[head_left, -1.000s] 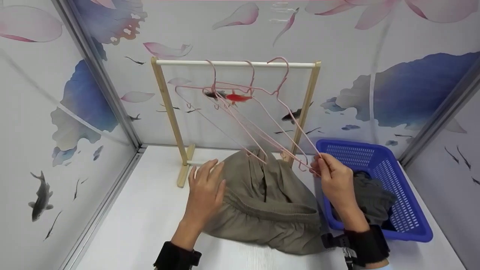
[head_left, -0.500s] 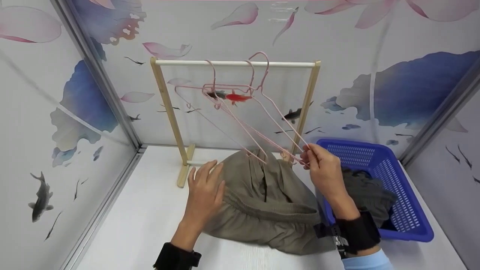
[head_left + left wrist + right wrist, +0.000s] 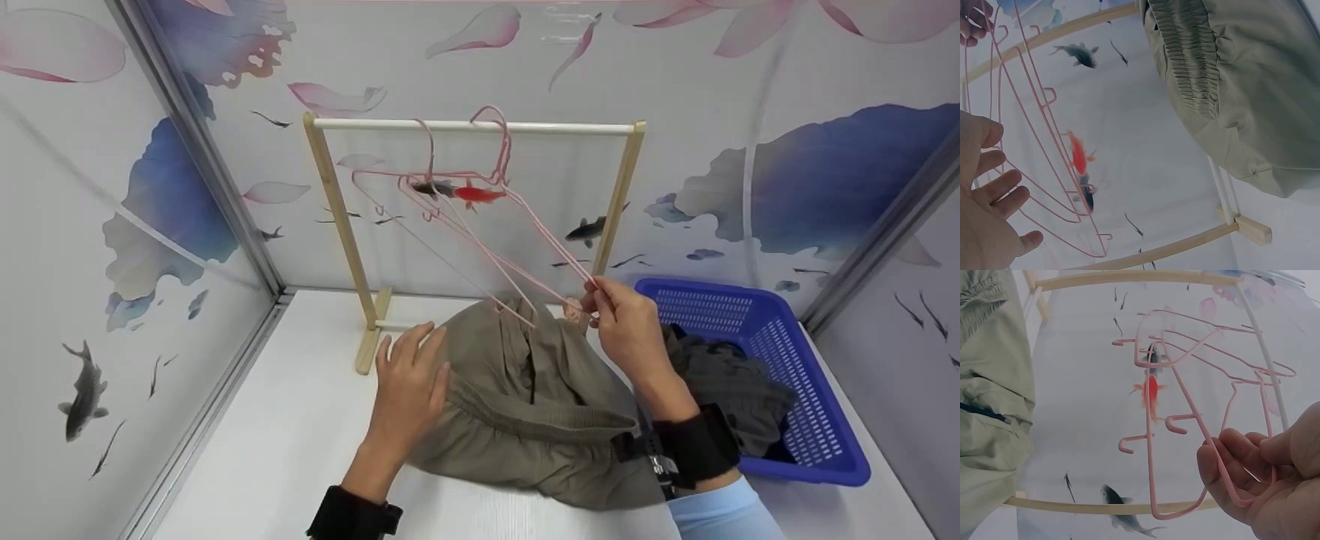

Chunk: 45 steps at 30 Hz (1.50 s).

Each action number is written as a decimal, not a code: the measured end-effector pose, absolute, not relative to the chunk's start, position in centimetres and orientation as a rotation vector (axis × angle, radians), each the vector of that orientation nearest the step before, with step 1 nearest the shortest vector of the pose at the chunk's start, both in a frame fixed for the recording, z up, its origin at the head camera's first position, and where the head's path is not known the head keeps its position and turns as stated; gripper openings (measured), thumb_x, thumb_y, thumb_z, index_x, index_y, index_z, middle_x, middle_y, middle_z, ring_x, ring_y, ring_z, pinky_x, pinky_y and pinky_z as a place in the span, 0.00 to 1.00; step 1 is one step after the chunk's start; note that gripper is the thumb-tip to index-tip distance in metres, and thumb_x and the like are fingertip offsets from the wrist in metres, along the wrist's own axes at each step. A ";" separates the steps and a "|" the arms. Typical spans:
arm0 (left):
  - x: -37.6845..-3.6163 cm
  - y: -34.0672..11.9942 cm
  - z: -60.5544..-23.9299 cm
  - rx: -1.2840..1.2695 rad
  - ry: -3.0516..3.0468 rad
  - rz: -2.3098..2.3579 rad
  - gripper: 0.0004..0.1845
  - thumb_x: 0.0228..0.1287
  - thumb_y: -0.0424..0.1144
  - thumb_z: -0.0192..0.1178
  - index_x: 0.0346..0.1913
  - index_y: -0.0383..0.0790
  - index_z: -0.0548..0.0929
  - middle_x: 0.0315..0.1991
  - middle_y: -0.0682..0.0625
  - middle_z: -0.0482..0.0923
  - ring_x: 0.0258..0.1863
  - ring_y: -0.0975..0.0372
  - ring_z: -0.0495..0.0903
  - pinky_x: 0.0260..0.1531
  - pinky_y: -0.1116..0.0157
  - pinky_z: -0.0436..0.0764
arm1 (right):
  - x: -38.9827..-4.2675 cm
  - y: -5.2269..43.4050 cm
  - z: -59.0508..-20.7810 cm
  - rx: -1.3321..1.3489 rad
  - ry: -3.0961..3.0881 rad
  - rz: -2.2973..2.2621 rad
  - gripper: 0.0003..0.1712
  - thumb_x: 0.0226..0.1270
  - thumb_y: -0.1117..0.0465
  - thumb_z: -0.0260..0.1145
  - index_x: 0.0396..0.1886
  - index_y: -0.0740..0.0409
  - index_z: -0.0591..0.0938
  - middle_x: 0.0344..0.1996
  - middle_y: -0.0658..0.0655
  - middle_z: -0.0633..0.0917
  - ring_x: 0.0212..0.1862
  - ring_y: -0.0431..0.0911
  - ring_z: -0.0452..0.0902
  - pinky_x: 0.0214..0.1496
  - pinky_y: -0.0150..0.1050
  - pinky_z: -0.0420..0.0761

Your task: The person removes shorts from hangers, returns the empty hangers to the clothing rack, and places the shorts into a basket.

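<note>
A pink wire hanger (image 3: 525, 225) slants down from the white rail of a wooden rack (image 3: 570, 128) to my right hand (image 3: 594, 301), which pinches its lower corner. In the right wrist view, the fingers (image 3: 1224, 464) curl round the hanger (image 3: 1185, 422). Two more pink hangers (image 3: 427, 191) hang on the rail beside it. My left hand (image 3: 411, 367) rests flat, fingers straight, on an olive-green garment (image 3: 525, 405) lying on the white table. The left wrist view shows the left hand (image 3: 988, 225) open by the hangers (image 3: 1033, 140), with the garment (image 3: 1241, 84) at the right.
A blue plastic basket (image 3: 795, 337) stands at the right and holds a dark grey garment (image 3: 727, 390). The rack's wooden posts (image 3: 337, 225) stand at the back of the table (image 3: 285, 435). Printed walls close in at the left, back and right.
My right hand has moved left and slightly up with the hanger's corner. The hanger's hook has shifted left along the rail towards the other two. The left hand has stayed put.
</note>
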<state>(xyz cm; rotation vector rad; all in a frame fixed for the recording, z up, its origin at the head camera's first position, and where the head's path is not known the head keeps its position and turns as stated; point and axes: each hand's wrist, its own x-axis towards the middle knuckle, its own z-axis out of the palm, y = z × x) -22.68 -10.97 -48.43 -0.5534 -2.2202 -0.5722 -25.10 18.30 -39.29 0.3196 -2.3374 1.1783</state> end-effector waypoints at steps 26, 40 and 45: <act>-22.3 -10.8 -48.9 -0.543 -2.273 -0.593 0.22 0.69 0.35 0.64 0.64 0.33 0.79 0.63 0.38 0.76 0.65 0.47 0.74 0.64 0.33 0.65 | -25.0 18.6 -40.6 0.361 -2.364 1.123 0.13 0.73 0.75 0.60 0.53 0.72 0.84 0.39 0.64 0.89 0.39 0.54 0.85 0.41 0.46 0.86; -21.9 -9.8 -50.6 -0.543 -2.268 -0.653 0.22 0.68 0.34 0.66 0.63 0.32 0.80 0.62 0.36 0.77 0.65 0.45 0.74 0.63 0.36 0.68 | -23.2 19.8 -43.3 0.359 -2.172 0.937 0.12 0.67 0.78 0.64 0.49 0.72 0.84 0.43 0.66 0.85 0.43 0.57 0.85 0.41 0.49 0.85; -21.8 -9.5 -51.2 -0.545 -2.254 -0.650 0.21 0.68 0.35 0.66 0.61 0.31 0.81 0.62 0.37 0.77 0.64 0.44 0.75 0.64 0.38 0.70 | -22.5 20.0 -45.0 0.361 -2.028 0.900 0.14 0.65 0.80 0.64 0.49 0.69 0.85 0.45 0.65 0.84 0.45 0.55 0.83 0.47 0.29 0.78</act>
